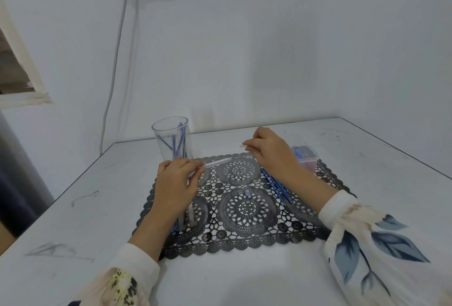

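Note:
My left hand (176,182) pinches a clear pen barrel (216,162) that points to the right over the black lace mat (244,239). My right hand (270,151) hovers above the mat's far edge, fingers curled, pinching a small pale part (243,145) at its fingertips. A clear plastic cup (172,139) behind my left hand holds several blue pens. Blue pen refills (276,184) lie on the mat under my right wrist. A small bluish cap (248,193) sits at the mat's middle.
A small clear box (304,155) with blue and red pieces stands behind my right hand. White pen parts (189,216) lie on the mat by my left wrist. The white table (73,208) meets the wall at the back; a cable (115,61) hangs at the left.

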`<state>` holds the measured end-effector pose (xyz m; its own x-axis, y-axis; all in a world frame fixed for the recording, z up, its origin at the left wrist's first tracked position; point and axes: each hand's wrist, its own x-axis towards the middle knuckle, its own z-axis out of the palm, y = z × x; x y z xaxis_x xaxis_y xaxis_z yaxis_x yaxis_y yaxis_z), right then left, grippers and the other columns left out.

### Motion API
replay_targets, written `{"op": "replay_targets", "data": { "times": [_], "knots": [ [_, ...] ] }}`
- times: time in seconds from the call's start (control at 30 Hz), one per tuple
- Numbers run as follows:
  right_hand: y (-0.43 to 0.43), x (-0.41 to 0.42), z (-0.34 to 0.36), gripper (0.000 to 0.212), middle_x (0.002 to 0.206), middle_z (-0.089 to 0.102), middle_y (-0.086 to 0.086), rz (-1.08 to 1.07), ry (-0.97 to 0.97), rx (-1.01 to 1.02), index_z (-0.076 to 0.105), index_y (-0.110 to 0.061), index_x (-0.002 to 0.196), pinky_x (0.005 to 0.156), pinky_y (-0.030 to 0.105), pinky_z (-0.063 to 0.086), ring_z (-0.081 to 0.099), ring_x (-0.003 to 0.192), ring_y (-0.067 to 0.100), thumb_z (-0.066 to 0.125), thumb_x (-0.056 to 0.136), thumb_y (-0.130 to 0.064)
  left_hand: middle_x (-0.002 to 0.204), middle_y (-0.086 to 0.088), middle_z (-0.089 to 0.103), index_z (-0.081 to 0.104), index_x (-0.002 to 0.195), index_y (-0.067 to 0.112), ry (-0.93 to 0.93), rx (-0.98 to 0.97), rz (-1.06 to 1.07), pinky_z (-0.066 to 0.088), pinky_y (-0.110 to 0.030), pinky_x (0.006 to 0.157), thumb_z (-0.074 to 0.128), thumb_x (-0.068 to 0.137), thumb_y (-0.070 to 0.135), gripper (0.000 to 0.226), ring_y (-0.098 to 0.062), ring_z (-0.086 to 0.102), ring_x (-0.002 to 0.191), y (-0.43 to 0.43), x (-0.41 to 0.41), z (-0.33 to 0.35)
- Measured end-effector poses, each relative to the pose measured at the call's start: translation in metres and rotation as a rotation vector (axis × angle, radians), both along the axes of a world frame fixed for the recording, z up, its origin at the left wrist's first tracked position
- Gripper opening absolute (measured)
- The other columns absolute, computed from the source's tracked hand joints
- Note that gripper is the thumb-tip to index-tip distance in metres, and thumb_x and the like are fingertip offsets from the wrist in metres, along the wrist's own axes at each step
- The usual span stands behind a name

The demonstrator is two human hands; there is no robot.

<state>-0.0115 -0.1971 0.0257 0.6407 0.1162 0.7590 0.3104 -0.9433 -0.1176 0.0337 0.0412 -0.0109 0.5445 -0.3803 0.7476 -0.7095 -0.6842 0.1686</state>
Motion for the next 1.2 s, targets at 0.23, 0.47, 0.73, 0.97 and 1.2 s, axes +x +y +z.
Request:
{"op": "replay_targets", "data": {
  "times": [0.23, 0.47, 0.73, 0.97, 1.2],
  "knots": [
    [-0.008, -0.001, -0.026, 0.034, 0.082, 0.066, 0.009, 0.054, -0.163, -0.363, 0.069, -0.005, 0.095, 0.073, 0.033, 0.05, 0.062, 0.073, 0.025, 0.074, 0.064, 0.009, 0.092, 0.007, 0.069, 0.072, 0.096, 0.02, 0.015, -0.014, -0.002, 0.032, -0.032, 0.084, 0.042, 0.087, 0.042, 0.038, -0.014, 0.062, 0.086, 0.0, 0.0, 0.0],
    [0.001, -0.009, -0.026, 0.058, 0.078, 0.058, 0.006, 0.084, -0.08, -0.305, 0.062, -0.013, 0.121, 0.06, 0.03, 0.042, 0.052, 0.067, 0.022, 0.036, 0.073, 0.006, 0.092, 0.008, 0.069, 0.072, 0.097, 0.021, 0.022, -0.03, -0.013, 0.032, -0.032, 0.085, 0.046, 0.087, 0.04, 0.034, -0.014, 0.061, 0.086, 0.0, -0.002, 0.0],
    [-0.001, -0.01, -0.026, 0.065, 0.078, 0.059, 0.006, 0.035, -0.131, -0.271, 0.063, -0.016, 0.12, 0.063, 0.027, 0.037, 0.054, 0.065, 0.022, 0.057, 0.064, 0.016, 0.091, 0.008, 0.068, 0.072, 0.096, 0.021, 0.018, -0.045, -0.026, 0.032, -0.032, 0.085, 0.042, 0.087, 0.043, 0.038, -0.013, 0.061, 0.084, 0.0, -0.003, 0.001],
    [-0.001, -0.007, -0.028, 0.059, 0.079, 0.06, 0.004, 0.049, -0.134, -0.308, 0.064, -0.017, 0.119, 0.064, 0.027, 0.036, 0.054, 0.065, 0.02, 0.054, 0.068, 0.012, 0.089, 0.008, 0.068, 0.072, 0.096, 0.021, 0.004, -0.053, -0.039, 0.035, -0.033, 0.084, 0.043, 0.087, 0.042, 0.037, -0.013, 0.06, 0.082, -0.001, -0.005, 0.003],
    [0.0, -0.008, -0.029, 0.054, 0.08, 0.062, 0.003, 0.052, -0.154, -0.314, 0.066, -0.015, 0.115, 0.064, 0.026, 0.035, 0.054, 0.069, 0.018, 0.039, 0.073, 0.005, 0.087, 0.009, 0.068, 0.072, 0.095, 0.021, -0.021, -0.043, -0.053, 0.038, -0.036, 0.082, 0.045, 0.087, 0.04, 0.034, -0.012, 0.06, 0.081, -0.001, -0.004, 0.003]
  ]
}}
